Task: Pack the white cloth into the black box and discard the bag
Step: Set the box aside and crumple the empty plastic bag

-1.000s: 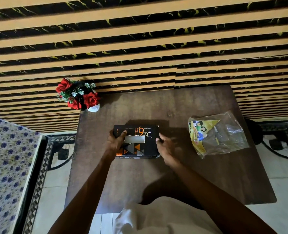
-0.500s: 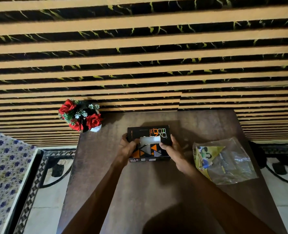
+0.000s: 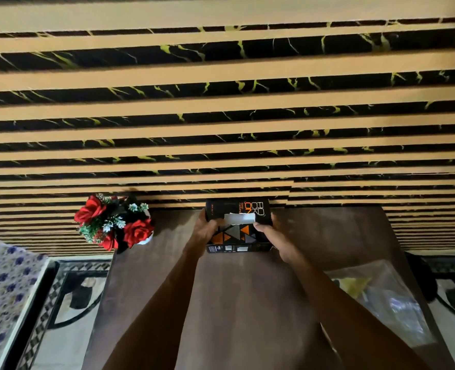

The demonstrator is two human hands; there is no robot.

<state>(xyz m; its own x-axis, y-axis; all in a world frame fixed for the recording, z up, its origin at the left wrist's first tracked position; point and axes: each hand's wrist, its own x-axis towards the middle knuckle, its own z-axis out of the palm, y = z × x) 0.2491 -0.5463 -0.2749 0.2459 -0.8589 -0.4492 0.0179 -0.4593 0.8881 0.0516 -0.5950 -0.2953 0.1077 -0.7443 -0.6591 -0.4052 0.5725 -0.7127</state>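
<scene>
Head view – black box: the black box (image 3: 238, 225) is sitting at the far edge of the table (image 3: 247, 303), close to the striped wall (image 3: 221, 102), with a white piece (image 3: 239, 218) showing at its top opening – probably the white cloth.
Left hand: the left hand (image 3: 205, 232) is closing around the box's left side.
Right hand: the right hand (image 3: 271, 237) is gripping the right side, thumb near the white piece.
Bag: the clear bag (image 3: 381, 303) is lying on the table's near right part, well apart from the box.
Flowers: red flowers (image 3: 114, 222) are standing at the left corner.
Handling: the box looks light and stiff, so holding both sides is good; the cloth is soft, better pushed in from the middle; the bag is thin and slippery – I would pinch it at an edge.
</scene>
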